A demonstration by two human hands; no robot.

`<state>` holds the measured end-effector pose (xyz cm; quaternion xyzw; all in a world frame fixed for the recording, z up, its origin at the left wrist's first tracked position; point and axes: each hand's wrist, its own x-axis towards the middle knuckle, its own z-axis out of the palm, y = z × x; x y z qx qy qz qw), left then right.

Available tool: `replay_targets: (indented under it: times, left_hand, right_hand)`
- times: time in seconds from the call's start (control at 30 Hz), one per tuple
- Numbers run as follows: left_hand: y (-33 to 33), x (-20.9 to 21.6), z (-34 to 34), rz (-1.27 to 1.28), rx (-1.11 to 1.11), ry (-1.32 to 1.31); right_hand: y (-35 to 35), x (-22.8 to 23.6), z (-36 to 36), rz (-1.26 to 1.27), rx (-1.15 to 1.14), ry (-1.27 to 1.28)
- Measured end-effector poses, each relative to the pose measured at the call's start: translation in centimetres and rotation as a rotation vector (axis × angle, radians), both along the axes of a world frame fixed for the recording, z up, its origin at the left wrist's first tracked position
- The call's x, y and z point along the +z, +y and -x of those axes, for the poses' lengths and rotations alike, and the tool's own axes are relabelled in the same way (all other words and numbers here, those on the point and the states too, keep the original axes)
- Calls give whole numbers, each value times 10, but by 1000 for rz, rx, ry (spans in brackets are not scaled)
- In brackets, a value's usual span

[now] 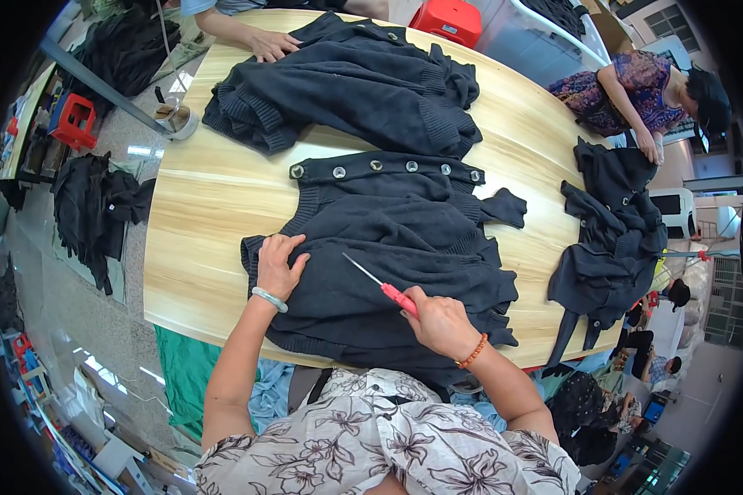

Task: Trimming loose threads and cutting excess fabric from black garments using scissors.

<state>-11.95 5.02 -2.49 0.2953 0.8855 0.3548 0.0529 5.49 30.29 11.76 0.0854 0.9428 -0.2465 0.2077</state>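
Near the front edge of the wooden table [198, 223] lay a black buttoned knit garment [380, 313], its row of buttons [376, 165] toward the table's middle. The left hand [278, 264] rested palm-down on it, fingers loosely bent; whether they pinched the knit could not be told. The right hand [443, 326] was closed around a red-handled pointed tool [399, 299]. A careless dip of that tip might have snagged the yarn or pricked the other hand, and cloth drooping over the table's near edge could have dragged the piece askew. A second black garment [338, 91], under a co-worker's hand [273, 45], crowded the table's far side; a third [615, 239] covered its right end. Beyond the far edge stood a red stool [447, 20].
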Motion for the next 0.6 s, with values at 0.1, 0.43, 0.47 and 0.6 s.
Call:
replay_targets:
  times: [0.1,0.43,0.47,0.6]
  left_hand:
    - [7,5,-1,-158,49,-97]
    - [-57,-29,9,-515,335,-807]
    - [-62,-29,7,-532,365,-828]
    - [-74,-29,3,-580,397,-887]
  right_hand:
    - [-8,-3,1,95,8,24]
    - [-49,-20,17,360,131,161]
    - [-51,-16,18,388,137,137]
    - [-49,-12,11,420,123,98]
